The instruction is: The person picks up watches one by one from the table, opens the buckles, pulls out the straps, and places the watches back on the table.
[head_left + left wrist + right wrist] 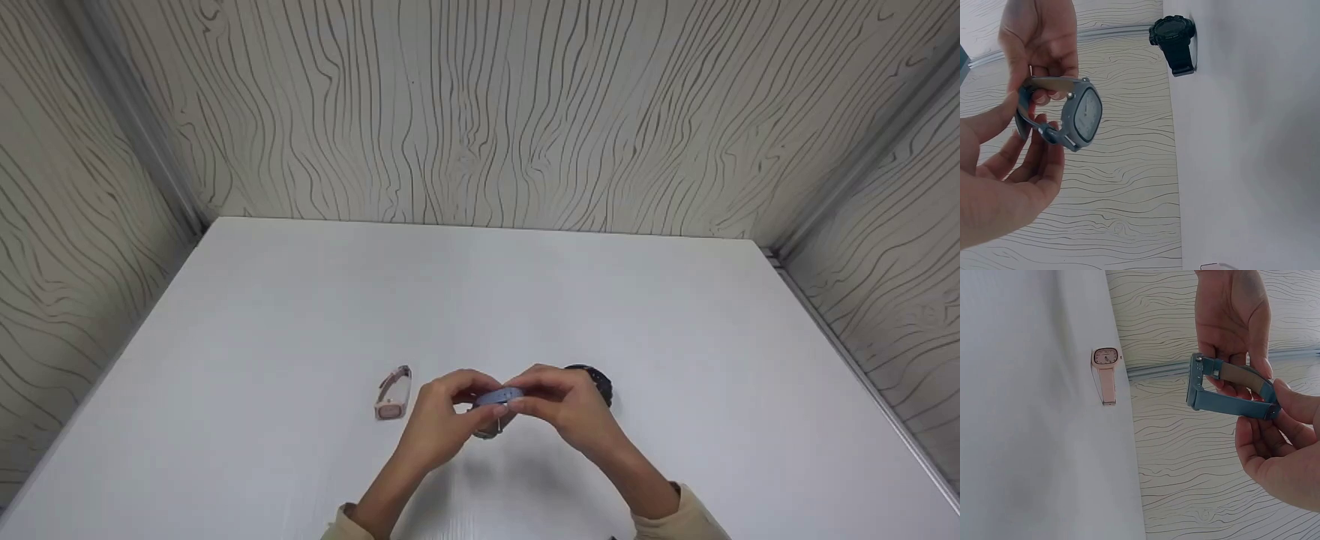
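Both hands hold a blue wristwatch (1088, 115) above the white table, its strap bent into a loop. My left hand (439, 420) pinches the strap between thumb and fingers. From the other side my right hand (574, 412) pinches the strap (1230, 404) close to the left fingertips. In the left wrist view the round-cornered dial faces the camera, away from the fingers. The two strap ends overlap at the fingers; whether the buckle is fastened I cannot tell, as the fingertips cover part of it.
A pink wristwatch (391, 410) stands on the white table (300, 300) left of the hands. Just beyond the right hand lies a black wristwatch (601, 382), partly hidden in the head view. Wood-patterned panels (465, 112) enclose the table at the back and sides.
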The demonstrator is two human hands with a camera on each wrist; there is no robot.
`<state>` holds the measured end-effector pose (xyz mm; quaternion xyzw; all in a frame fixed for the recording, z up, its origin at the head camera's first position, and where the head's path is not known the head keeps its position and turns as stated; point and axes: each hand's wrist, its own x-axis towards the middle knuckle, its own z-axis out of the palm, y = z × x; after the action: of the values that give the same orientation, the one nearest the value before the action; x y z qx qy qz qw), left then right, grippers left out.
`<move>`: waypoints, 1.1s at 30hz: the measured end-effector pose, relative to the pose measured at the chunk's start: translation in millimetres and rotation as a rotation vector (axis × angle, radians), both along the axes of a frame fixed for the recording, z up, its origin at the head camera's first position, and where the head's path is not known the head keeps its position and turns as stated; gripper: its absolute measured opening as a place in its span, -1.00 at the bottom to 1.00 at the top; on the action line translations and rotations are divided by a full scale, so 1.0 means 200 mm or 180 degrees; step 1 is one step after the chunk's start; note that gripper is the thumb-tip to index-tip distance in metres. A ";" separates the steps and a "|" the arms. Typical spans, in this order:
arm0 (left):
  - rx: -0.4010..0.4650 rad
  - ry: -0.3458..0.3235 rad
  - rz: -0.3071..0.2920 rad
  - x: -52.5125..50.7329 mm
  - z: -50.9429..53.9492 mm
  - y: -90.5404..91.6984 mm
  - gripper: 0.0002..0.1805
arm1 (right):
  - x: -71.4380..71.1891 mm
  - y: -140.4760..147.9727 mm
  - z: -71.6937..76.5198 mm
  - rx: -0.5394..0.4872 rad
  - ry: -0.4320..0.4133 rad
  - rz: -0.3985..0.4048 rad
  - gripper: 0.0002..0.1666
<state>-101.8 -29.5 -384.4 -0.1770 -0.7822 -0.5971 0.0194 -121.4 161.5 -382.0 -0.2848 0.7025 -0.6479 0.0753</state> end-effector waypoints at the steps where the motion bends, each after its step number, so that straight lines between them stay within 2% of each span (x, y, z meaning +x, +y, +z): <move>1: 0.0002 0.0002 0.0006 0.00 0.00 0.00 -0.77 | 0.00 0.00 0.00 0.0001 0.0000 0.0001 -0.76; 14: 0.0027 -0.0073 0.0030 0.00 0.00 0.01 -0.80 | 0.00 0.00 0.01 0.0212 -0.0076 -0.0153 -0.77; 33: -0.0025 -0.0185 0.0029 0.00 0.01 0.00 -0.78 | -0.01 0.01 0.00 0.0068 0.0045 -0.0004 -0.78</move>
<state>-101.9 -28.8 -383.3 -0.1561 -0.7855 -0.5988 -0.0013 -122.5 163.9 -381.2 -0.2880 0.7100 -0.6384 0.0730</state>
